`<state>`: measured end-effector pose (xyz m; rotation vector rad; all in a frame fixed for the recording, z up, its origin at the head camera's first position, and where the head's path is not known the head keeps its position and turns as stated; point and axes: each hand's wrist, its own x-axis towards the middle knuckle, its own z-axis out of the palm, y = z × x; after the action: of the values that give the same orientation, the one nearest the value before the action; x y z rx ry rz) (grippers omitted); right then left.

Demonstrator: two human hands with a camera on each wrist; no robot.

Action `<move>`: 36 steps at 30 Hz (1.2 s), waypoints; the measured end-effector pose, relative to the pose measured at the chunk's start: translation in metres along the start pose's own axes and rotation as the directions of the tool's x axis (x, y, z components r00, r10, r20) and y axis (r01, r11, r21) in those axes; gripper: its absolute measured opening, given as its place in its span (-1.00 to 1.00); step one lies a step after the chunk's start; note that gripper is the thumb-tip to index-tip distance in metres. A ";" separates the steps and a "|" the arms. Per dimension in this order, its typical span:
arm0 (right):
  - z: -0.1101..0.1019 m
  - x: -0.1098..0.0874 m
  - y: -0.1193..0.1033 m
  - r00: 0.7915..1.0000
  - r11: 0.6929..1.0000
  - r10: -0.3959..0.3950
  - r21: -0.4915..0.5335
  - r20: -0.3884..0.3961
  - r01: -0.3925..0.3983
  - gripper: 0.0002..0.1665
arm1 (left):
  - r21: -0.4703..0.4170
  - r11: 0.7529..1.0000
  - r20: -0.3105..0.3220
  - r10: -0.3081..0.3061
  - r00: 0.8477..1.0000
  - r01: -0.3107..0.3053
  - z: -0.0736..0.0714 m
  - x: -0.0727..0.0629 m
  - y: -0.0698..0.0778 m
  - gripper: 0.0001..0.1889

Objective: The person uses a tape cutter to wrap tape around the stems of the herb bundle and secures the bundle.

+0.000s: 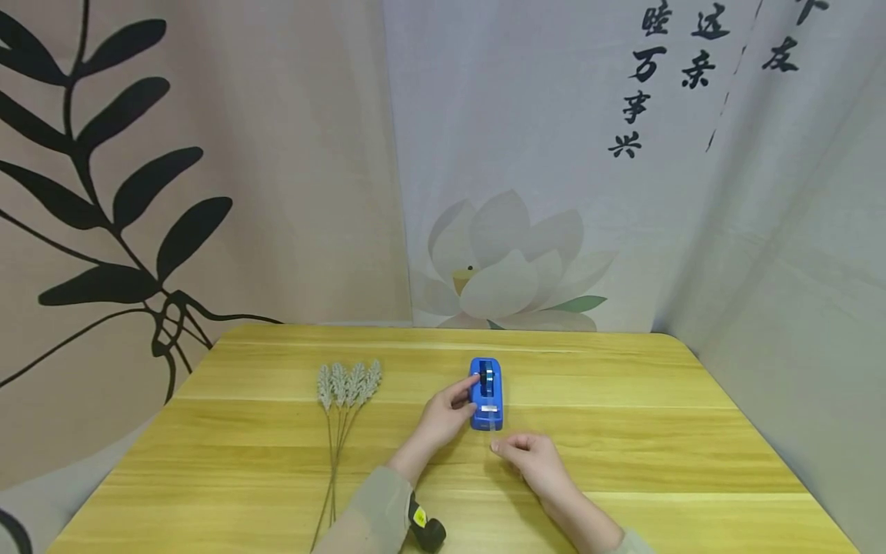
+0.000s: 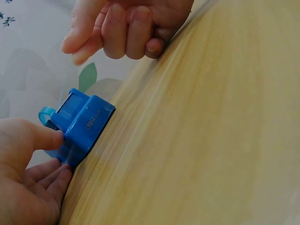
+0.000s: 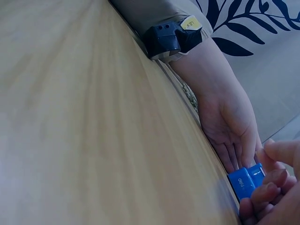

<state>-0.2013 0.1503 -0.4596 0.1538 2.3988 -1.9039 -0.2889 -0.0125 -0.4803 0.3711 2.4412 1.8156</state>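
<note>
A blue tape dispenser (image 1: 491, 400) lies on the wooden table, its cutter end toward me. My left hand (image 1: 441, 419) holds it from the left side, one finger up by the tape roll (image 1: 487, 377) and the thumb lower down. From the cutter a short clear strip of tape (image 1: 492, 436) runs toward me, its end pinched between the thumb and forefinger of my right hand (image 1: 536, 458). The left wrist view shows the serrated cutter (image 2: 64, 103) with the right hand (image 2: 126, 28) above it. In the right wrist view, right-hand fingers partly cover the dispenser (image 3: 240, 183).
Several grey-green wheat-like stalks (image 1: 339, 382) lie to the left on the table (image 1: 657, 431), their stems running under the left sleeve. A black wrist camera (image 1: 425, 527) sits on the left forearm. Printed curtains (image 1: 318, 154) hang behind the table's far edge.
</note>
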 end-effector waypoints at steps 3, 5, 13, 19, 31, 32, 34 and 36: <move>0.000 -0.002 -0.001 1.000 1.000 0.000 0.003 0.005 0.000 -0.73 | 0.005 1.000 -0.001 -0.002 1.000 0.002 0.000 0.000 0.000 -0.51; 0.000 0.000 0.004 1.000 1.000 -0.001 0.000 0.008 0.001 -0.72 | 0.009 1.000 -0.002 -0.002 1.000 0.002 -0.001 -0.001 0.000 -0.51; -0.002 -0.005 0.011 1.000 1.000 -0.015 -0.011 0.021 0.016 -0.72 | 0.019 1.000 0.000 -0.008 1.000 0.008 0.001 -0.003 -0.001 -0.52; -0.001 -0.007 0.014 0.999 1.000 -0.018 -0.019 0.029 0.019 -0.71 | 0.015 1.000 -0.006 0.000 1.000 0.000 0.000 -0.003 -0.001 -0.52; -0.002 -0.014 0.012 0.999 0.998 -0.048 -0.039 0.021 0.049 -0.75 | 0.023 1.000 -0.004 -0.002 1.000 0.002 0.000 -0.003 -0.001 -0.51; -0.002 -0.014 0.011 0.999 0.998 -0.048 -0.039 0.022 0.049 -0.75 | 0.022 1.000 -0.004 0.000 1.000 0.001 0.000 -0.003 0.000 -0.51; -0.002 -0.015 0.011 0.999 0.998 -0.050 -0.041 0.023 0.050 -0.74 | 0.018 1.000 -0.005 0.005 1.000 -0.005 0.000 -0.003 0.001 -0.51; -0.003 -0.015 0.011 0.998 0.998 -0.053 -0.044 0.021 0.054 -0.74 | 0.012 1.000 -0.007 0.006 1.000 -0.006 0.000 -0.002 0.001 -0.51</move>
<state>-0.1852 0.1547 -0.4676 0.0685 2.4541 -1.8625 -0.2864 -0.0126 -0.4795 0.3745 2.4593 1.8083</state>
